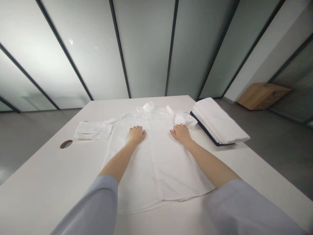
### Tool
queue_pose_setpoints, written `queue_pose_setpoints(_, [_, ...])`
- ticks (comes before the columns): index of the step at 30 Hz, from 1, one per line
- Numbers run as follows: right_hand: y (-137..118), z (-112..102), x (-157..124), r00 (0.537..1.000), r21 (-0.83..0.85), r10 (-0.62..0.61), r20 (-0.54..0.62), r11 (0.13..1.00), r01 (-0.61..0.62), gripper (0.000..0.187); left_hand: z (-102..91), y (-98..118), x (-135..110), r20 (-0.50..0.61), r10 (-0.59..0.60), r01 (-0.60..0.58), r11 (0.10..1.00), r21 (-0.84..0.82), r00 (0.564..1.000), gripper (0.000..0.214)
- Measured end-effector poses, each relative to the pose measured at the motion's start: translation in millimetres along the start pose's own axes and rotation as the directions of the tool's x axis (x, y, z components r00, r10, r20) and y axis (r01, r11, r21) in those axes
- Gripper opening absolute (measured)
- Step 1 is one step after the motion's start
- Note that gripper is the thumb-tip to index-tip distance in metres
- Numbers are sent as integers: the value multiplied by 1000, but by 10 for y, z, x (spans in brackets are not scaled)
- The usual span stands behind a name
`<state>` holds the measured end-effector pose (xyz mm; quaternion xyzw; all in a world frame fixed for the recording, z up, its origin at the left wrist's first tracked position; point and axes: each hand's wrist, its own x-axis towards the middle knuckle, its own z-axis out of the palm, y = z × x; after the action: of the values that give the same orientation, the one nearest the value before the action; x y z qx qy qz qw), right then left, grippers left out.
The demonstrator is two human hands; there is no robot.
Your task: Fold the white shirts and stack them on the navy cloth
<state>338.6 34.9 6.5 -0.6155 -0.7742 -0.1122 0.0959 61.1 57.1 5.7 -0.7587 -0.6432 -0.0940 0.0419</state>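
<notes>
A white button-up shirt (156, 156) lies spread front-up on a white table (44, 182), collar at the far end. One sleeve stretches out to the left, its cuff (93, 130) lying flat; the other sleeve is bunched at the right shoulder (184, 118). My left hand (136, 134) rests palm down on the shirt's left chest, fingers flat and slightly curled. On the right chest my right hand (181, 133) lies flat too, fingers extended toward the bunched sleeve. Neither hand holds anything.
A stack of folded white garments (220, 122) with a dark one at the bottom sits at the table's right edge. A round cable hole (66, 144) is in the table at left. Frosted glass walls stand behind; a wooden cabinet (262, 95) sits on the floor at right.
</notes>
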Motion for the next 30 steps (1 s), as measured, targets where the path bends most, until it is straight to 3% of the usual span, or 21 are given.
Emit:
queue_pose_setpoints(3, [-36, -14, -46, 994, -3, 69, 84, 998, -69, 43, -69, -48, -88, 65, 47, -46, 999, -22, 997, 35])
queue_pose_setpoints(7, [-111, 50, -189, 985, 17, 140, 100, 990, -143, 47, -95, -182, -293, 130, 152, -139, 984, -107, 980, 38])
queue_pose_setpoints(12, [-59, 72, -224, 982, 16, 150, 110, 988, -153, 33, -11, -259, -506, 78, 202, -187, 968, -167, 976, 50])
queue_pose_setpoints(17, [91, 10, -75, 981, 59, 172, 92, 982, -178, 37, 21, -245, -527, 63, 178, -163, 968, -193, 982, 49])
queue_pose_setpoints(23, [-21, 83, -147, 980, 94, 137, 143, 984, -151, 46, 12, -261, -517, 55, 179, -162, 960, -229, 982, 46])
queue_pose_setpoints(27, [-19, 102, -248, 984, 97, 130, 121, 985, -142, 38, -3, -268, -526, 77, 205, -184, 957, -224, 976, 48])
queue_pose_setpoints(30, [35, 37, -171, 980, 101, 176, 97, 977, -186, 34, -8, -269, -525, 78, 219, -195, 952, -237, 973, 47])
